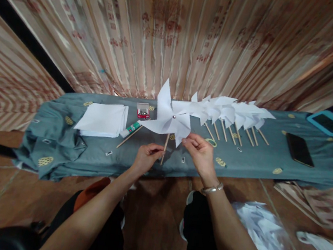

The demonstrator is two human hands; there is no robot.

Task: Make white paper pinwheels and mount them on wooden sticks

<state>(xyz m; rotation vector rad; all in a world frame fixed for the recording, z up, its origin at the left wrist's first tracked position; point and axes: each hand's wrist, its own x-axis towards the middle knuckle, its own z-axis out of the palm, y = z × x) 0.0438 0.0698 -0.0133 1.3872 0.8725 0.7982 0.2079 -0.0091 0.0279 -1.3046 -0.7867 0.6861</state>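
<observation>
A white paper pinwheel (167, 121) with a silver pin at its centre stands upright on a thin wooden stick (166, 143). My left hand (147, 157) pinches that stick near its lower end. With its fingertips, my right hand (200, 152) grips the tip of the pinwheel's lower right blade. Behind and to the right lies a row of several finished-looking white pinwheels (234, 112), overlapping, their sticks toward me. A small red box (143, 112) of metal pins sits open left of the pinwheel. Beside it are a green and white tube (132, 128) and a loose wooden stick (125, 139).
A stack of white paper (103, 119) lies at the left on the green cloth (66, 143). A roll of tape (210, 142), a black phone (299, 149) and a blue-framed device (329, 123) are to the right. On the floor, a clear bag (265, 236) holds white paper pieces.
</observation>
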